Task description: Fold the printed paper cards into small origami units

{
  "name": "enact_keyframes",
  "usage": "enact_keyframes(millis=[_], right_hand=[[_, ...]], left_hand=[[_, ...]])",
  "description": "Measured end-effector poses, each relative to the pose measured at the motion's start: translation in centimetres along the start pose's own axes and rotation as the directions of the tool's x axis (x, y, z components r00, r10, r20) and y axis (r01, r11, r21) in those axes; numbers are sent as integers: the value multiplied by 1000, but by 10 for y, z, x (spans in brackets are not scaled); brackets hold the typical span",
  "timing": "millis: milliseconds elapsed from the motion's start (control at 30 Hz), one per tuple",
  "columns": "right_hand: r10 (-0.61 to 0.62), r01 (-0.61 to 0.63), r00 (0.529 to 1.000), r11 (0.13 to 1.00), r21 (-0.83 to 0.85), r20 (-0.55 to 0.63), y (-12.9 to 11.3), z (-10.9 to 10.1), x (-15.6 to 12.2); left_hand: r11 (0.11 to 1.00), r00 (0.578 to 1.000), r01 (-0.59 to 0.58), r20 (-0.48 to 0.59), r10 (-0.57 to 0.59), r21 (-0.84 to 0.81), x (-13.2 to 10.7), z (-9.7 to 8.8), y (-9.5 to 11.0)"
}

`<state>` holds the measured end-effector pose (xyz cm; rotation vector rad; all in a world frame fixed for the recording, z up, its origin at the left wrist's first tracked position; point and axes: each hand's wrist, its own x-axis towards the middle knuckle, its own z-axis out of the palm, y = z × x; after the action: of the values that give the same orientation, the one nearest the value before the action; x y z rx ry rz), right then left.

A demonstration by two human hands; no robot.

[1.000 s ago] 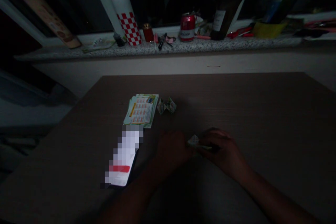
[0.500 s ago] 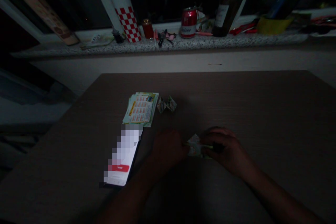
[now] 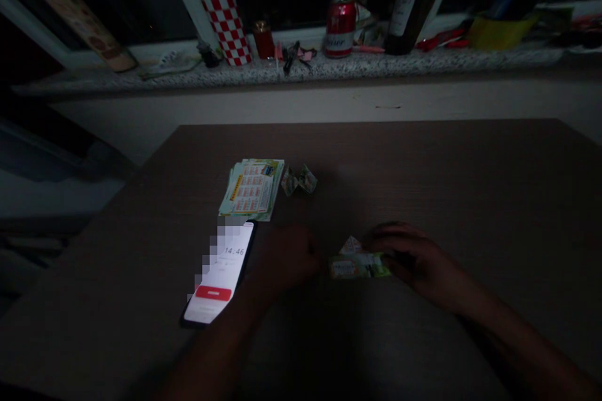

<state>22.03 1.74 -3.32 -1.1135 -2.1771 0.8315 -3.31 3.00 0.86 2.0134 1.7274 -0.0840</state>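
Observation:
A folded piece of printed green-and-white paper lies low over the table, a white triangular point sticking up behind its flat front strip. My right hand grips its right end, thumb in front and fingers behind. Just left of the paper, my left hand is curled closed, with a small gap to the paper's left edge and nothing visible in it. Beyond the hands stands a small folded paper shape with two pointed wings. It sits beside a stack of printed paper sheets.
A lit phone lies by my left forearm on the brown table. Along the granite windowsill behind stand a red-and-white checkered bottle, a red can, a dark bottle and a yellow container.
My left hand has come off the paper and shifted slightly left. The paper's front strip now shows flat and wider. My right hand still grips it.

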Motion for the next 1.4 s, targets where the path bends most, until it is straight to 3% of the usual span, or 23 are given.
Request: enact_keyframes(millis=[167, 333, 433, 600, 700, 767, 933, 1100, 1267, 1400], right_hand=[[-8, 6, 998, 999, -46, -56, -3, 1, 1], [-65, 59, 994, 995, -76, -84, -3, 5, 3], [-103, 95, 991, 992, -83, -90, -4, 7, 4], [-54, 35, 993, 985, -168, -107, -6, 9, 5], [-59, 41, 992, 987, -155, -115, -8, 10, 6], [-37, 31, 991, 998, -52, -131, -9, 11, 6], [190, -127, 953, 958, 256, -237, -15, 15, 1], [283, -167, 927, 899, 405, -246, -26, 23, -1], [360, -204, 893, 859, 469, -271, -30, 24, -1], [386, -227, 880, 855, 467, -278, -34, 23, 0]], left_hand=[[998, 998, -51, -43, 49, -41, 0, 2, 2], [969, 936, -235, -288, 204, -74, -3, 21, 17], [953, 910, -296, -320, 263, -57, -4, 33, 25], [933, 901, -319, -359, 244, -167, 0, 40, 30], [897, 921, -311, -334, 202, -314, 3, 40, 30], [840, 941, -296, -292, 174, -455, 3, 40, 30], [588, 973, -231, -191, 131, -775, 0, 39, 31], [397, 987, -152, -121, 103, -905, -2, 37, 35], [326, 991, -121, -95, 93, -938, -2, 37, 37], [436, 994, -106, -88, 62, -893, -4, 37, 38]])
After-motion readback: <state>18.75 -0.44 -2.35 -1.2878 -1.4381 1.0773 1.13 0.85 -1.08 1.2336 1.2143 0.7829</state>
